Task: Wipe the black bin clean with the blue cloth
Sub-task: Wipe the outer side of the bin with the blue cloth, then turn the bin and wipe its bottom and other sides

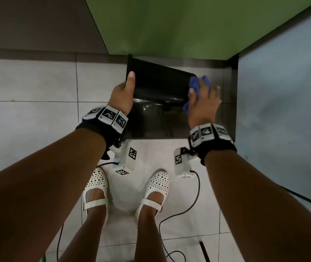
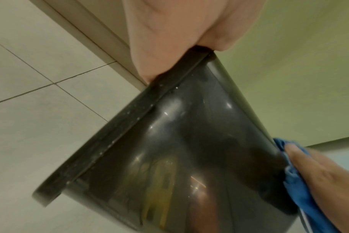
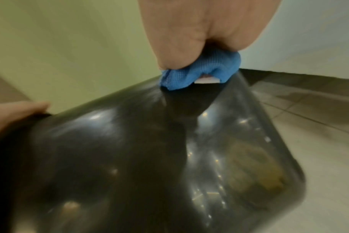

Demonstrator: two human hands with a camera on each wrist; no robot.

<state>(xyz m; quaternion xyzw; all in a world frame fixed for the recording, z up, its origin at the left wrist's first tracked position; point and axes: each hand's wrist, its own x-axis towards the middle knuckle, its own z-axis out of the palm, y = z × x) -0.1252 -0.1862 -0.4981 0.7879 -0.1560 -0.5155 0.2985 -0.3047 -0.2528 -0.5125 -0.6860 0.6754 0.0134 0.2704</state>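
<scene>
Left hand (image 1: 123,95) grips black bin (image 1: 160,103); right hand (image 1: 203,104) apparently presses blue cloth (image 1: 194,84).

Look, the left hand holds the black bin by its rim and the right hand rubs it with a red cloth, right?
Almost. The cloth is blue, not red; the right wrist view shows it clearly, bunched under the right hand against the black bin. The rest holds: the left hand holds the bin by its rim.
</scene>
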